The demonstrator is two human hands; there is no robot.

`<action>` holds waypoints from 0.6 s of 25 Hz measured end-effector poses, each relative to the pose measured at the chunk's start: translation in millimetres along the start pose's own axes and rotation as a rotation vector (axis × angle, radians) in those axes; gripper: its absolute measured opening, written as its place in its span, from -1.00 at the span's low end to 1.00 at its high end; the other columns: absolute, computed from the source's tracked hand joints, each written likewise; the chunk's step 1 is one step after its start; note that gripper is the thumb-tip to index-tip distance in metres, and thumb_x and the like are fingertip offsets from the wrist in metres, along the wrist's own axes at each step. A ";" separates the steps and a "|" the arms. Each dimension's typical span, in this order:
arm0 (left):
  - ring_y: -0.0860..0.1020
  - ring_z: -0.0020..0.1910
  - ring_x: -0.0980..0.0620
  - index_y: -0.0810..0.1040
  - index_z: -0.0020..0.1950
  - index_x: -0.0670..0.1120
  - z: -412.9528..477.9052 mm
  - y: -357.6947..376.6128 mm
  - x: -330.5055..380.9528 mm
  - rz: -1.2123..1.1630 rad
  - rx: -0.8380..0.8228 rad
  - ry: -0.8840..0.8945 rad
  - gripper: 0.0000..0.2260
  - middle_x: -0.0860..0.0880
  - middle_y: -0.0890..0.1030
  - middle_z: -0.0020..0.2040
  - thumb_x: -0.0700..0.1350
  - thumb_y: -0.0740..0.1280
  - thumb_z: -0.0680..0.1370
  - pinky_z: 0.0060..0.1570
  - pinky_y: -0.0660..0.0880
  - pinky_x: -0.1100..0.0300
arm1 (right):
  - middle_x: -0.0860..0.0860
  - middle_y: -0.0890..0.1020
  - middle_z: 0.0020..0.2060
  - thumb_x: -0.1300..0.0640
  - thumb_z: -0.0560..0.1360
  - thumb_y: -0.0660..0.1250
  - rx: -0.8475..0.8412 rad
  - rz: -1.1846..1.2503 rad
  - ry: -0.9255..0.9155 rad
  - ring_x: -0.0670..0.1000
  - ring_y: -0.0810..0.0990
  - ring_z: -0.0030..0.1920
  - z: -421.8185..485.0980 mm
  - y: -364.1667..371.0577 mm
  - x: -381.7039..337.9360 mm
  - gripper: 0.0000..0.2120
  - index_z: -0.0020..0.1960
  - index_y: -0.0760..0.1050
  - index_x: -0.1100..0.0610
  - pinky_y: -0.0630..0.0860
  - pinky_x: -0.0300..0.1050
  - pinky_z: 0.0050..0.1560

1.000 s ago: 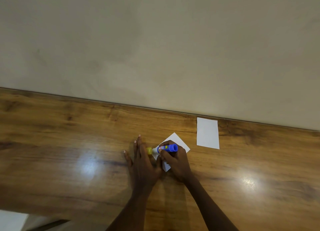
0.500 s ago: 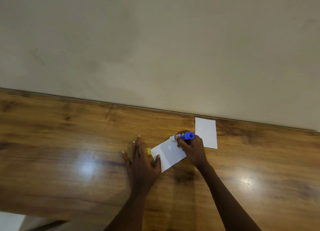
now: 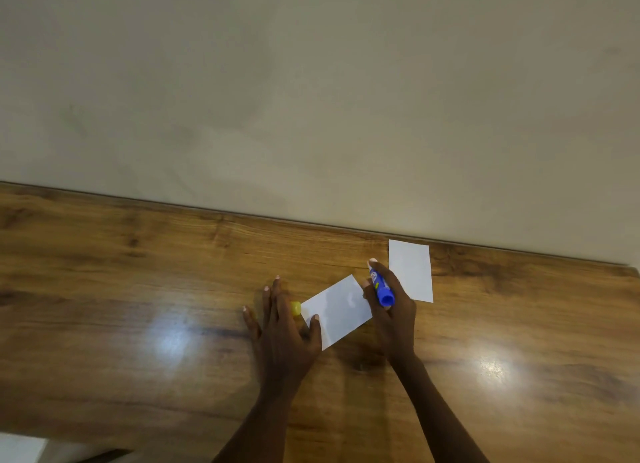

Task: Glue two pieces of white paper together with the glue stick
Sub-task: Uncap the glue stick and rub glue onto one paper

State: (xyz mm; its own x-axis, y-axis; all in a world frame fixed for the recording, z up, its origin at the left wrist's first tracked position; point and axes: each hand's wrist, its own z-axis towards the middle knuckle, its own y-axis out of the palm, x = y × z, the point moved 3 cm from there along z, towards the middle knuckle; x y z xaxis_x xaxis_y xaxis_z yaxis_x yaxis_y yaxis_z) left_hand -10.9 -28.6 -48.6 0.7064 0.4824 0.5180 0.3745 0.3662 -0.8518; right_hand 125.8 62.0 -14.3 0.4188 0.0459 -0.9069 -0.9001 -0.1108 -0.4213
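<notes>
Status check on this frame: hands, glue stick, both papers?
Left hand flat, thumb pinning near paper. Right hand gripping glue stick, beside that paper's right edge. Second paper apart by the wall. Yellow cap at left fingers; nothing blocking.

There is one view only, a wide-angle camera worn on the person's head, so no second view shares any part of the scene. It looks forward and down onto a wooden table (image 3: 138,289) from above its near side. The table's far edge meets a plain wall (image 3: 311,98), which fills the upper half of the picture, and that edge runs tilted, lower toward the right. Both forearms enter from the bottom, nearer than the table's far edge. The left hand (image 3: 282,327) and right hand (image 3: 393,310) sit close below the lens.
</notes>
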 end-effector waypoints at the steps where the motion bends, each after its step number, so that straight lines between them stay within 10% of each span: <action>1: 0.14 0.46 -0.15 0.09 0.43 -0.12 -0.1 0.3 0.4 -0.002 -0.002 -0.004 -0.28 -0.16 0.26 0.46 0.13 0.24 0.37 0.39 -0.20 -0.12 | 0.05 0.60 0.03 0.22 0.44 0.33 -0.006 -0.066 -0.013 -0.09 0.55 -0.09 -11.7 4.0 0.7 -0.65 0.22 0.42 0.15 0.46 -0.28 0.00; 6: 0.15 0.46 -0.18 0.11 0.43 -0.13 1.0 0.3 0.8 -0.025 -0.005 -0.002 -0.30 -0.17 0.27 0.45 0.10 0.29 0.40 0.39 -0.17 -0.15 | 0.07 0.41 0.35 0.14 0.44 0.33 -0.236 -0.462 -0.012 0.09 0.34 0.34 -42.6 36.1 7.4 -0.54 0.31 0.32 0.07 0.20 0.02 0.40; 15: 0.14 0.46 -0.15 0.06 0.44 -0.08 -0.9 2.7 -1.4 -0.040 0.008 -0.008 -0.34 -0.15 0.29 0.45 0.15 0.16 0.42 0.39 -0.21 -0.11 | 0.03 0.34 0.39 -0.05 0.44 0.30 -0.240 -0.544 -0.038 0.05 0.26 0.38 -31.0 26.8 15.2 -0.50 0.33 0.27 0.01 0.03 0.01 0.44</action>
State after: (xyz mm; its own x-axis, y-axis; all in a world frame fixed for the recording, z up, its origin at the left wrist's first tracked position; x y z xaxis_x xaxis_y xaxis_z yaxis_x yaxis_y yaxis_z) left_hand -10.3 -28.9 -51.7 0.6863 0.4734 0.5521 0.3974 0.3917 -0.8299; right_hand 111.8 29.0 -39.3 0.8037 0.1943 -0.5624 -0.5032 -0.2824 -0.8167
